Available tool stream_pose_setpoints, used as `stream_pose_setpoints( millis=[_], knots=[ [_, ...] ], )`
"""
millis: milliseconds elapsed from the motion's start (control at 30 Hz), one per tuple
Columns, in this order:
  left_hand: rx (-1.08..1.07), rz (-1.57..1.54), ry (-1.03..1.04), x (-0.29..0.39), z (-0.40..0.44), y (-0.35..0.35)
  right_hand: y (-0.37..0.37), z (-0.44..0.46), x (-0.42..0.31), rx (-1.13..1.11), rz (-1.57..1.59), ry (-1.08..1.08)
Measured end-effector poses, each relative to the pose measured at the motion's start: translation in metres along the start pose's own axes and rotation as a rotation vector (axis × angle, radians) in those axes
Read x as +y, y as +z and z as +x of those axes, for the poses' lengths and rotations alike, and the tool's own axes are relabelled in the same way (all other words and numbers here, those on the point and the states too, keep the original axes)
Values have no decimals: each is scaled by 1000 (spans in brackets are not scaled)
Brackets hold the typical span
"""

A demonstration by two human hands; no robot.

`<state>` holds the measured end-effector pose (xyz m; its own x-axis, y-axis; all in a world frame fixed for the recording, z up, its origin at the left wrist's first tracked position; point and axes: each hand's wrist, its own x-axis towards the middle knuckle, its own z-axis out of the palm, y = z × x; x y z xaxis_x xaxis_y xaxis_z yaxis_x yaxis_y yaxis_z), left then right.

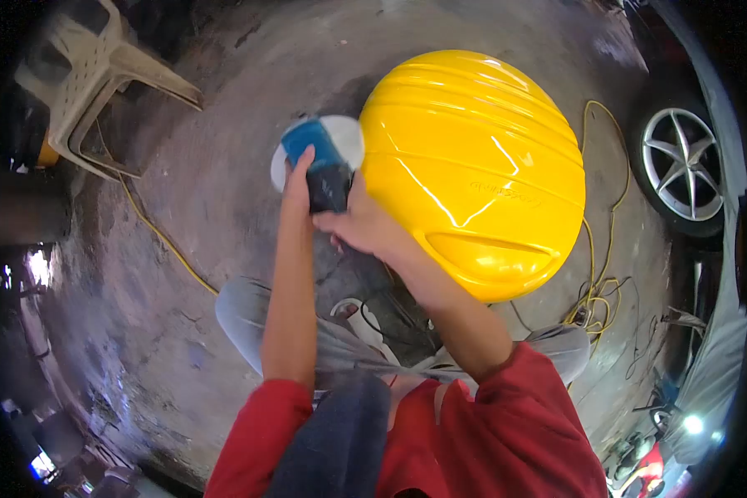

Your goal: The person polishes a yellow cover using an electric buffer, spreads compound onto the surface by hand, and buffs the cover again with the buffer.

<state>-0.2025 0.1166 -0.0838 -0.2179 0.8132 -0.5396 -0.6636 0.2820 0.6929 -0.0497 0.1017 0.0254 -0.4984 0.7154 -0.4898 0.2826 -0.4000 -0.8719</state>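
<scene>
A blue and black power polisher (328,178) with a round white pad (347,137) is in both my hands, at the left edge of a large glossy yellow panel (465,166). My left hand (299,178) grips the tool's left side, with the thumb up along the blue part. Around the black part nearer to me closes my right hand (357,217). The pad stands tilted beside the panel's rim; whether it touches cannot be made out. Curved ridges cross the panel's far side, and an oval recess lies at its near end.
A beige plastic chair (112,70) stands at the far left. To the right is a wheel with a silver rim (682,159). Yellow cords (170,241) run over the concrete floor (153,332), with a tangle right of the panel. Another person in red (649,469) is at lower right.
</scene>
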Motion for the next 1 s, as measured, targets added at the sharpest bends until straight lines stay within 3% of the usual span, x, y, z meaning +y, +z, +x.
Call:
stream_pose_setpoints(
  millis=[133,233,367,500,600,733,833,867,933,1000],
  knots=[
    [93,100,107,8,-72,44,-4,-27,36,-1,117,-66],
    [49,136,166,-9,-75,72,-26,-53,46,86,124,-130],
    [43,571,196,-35,-100,147,-72,-124,22,188,332,-22],
    [-189,735,235,-98,-97,202,-106,-168,45,462,385,-31],
    [-292,818,159,-101,-108,231,-118,-178,54,559,400,-57],
    [-259,814,183,-88,-101,214,-105,-163,56,519,418,-82],
    [-131,714,244,-60,-92,172,-78,-124,69,385,313,-212],
    [-34,817,260,-52,-80,148,-67,-107,78,350,243,-242],
    [-60,486,230,-29,-83,118,-38,-71,93,279,110,-313],
    [-42,345,213,-22,-78,79,-20,-56,96,229,40,-335]
  ],
)
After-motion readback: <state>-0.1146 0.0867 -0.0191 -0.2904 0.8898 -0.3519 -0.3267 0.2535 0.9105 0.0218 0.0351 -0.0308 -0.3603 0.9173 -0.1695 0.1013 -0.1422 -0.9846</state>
